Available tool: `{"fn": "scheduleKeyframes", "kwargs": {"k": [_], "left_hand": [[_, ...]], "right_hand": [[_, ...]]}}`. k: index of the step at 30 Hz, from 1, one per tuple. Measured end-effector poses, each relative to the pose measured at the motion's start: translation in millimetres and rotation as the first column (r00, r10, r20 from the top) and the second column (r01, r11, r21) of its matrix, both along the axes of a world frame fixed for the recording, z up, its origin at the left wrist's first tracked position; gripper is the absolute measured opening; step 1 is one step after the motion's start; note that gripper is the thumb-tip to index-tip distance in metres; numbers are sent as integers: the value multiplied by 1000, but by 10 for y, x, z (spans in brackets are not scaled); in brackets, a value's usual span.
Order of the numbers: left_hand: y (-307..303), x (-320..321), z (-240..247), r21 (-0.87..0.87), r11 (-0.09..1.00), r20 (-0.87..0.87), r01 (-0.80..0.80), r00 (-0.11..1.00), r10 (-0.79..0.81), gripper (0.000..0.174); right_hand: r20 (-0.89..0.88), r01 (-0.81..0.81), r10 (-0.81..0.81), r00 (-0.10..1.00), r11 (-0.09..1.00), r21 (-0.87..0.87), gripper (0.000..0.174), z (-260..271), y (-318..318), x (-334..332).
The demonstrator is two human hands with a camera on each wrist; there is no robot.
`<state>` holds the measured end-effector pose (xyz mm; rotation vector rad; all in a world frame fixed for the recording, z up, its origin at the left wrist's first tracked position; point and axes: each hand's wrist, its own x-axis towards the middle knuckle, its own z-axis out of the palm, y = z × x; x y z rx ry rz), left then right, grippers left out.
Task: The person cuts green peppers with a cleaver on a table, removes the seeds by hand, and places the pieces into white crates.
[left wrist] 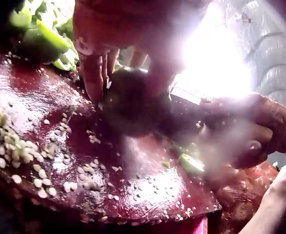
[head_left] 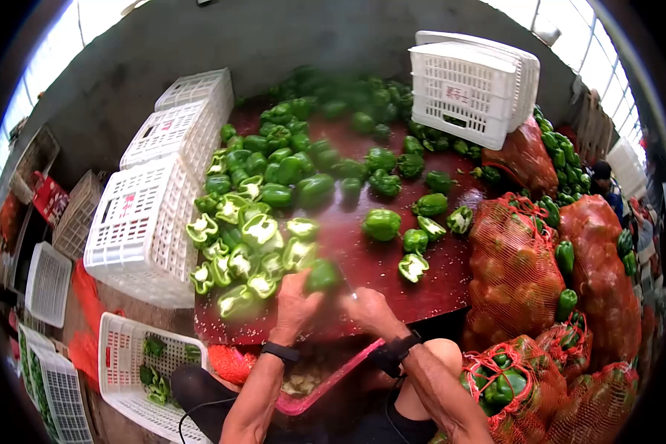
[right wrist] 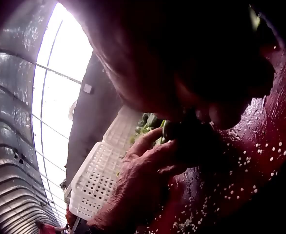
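My left hand grips a whole green bell pepper near the front edge of the dark red table. In the left wrist view its fingers come down over the pepper from above. Close on the right, my right hand has its fingers curled round a knife, whose pale blade points at the pepper; glare and haze hide much of it. Cut pepper halves are heaped just left of my left hand, with whole peppers behind them. Another cut half lies off to the right.
White crates line the table's left side; more crates stand at back right. Red mesh bags of peppers crowd the right. Below sit a pink-rimmed tub and a white crate with green scraps. Seeds litter the tabletop.
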<state>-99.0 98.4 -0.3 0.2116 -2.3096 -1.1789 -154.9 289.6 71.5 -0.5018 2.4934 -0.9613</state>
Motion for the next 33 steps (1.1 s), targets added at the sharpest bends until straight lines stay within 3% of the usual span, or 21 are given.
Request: {"fn": "scheduleKeyframes", "kwargs": {"k": [3,7,9,10,16,23,26,28,31,33], "left_hand": [[-48,20,44,-172,985,-22,-17,1000,13,58],[-53,59,194,-28,1000,117,-1,993,4,59],[-64,70,190,-14,1000,100,2,995,-1,60],[-65,73,208,-16,1000,109,5,994,-3,60],[-90,62,277,-57,998,138,28,990,-20,61],[-96,52,207,-86,995,134,51,990,-40,60],[-103,49,279,-76,997,46,23,999,-19,39],[-149,63,248,-45,998,45,45,998,-43,39],[-228,47,181,-52,997,24,61,998,-59,40],[-244,49,152,-49,996,60,75,996,-72,45]], "right_hand": [[28,-4,3,1000,1000,19,46,78,-33,23],[-40,73,-77,996,993,-91,39,288,-28,256],[-30,96,-102,994,983,-158,37,328,-5,338],[-181,-69,42,983,986,-150,35,261,54,350],[-185,-94,57,981,976,-195,33,210,46,300],[-134,-193,188,973,981,-24,32,150,12,192],[-74,-240,239,968,971,-3,31,-86,-122,77],[-53,-246,245,968,969,5,30,-127,-246,84],[17,-23,24,1000,998,-50,30,-75,-403,154],[40,9,-6,999,998,-55,32,-240,-447,183]]}}
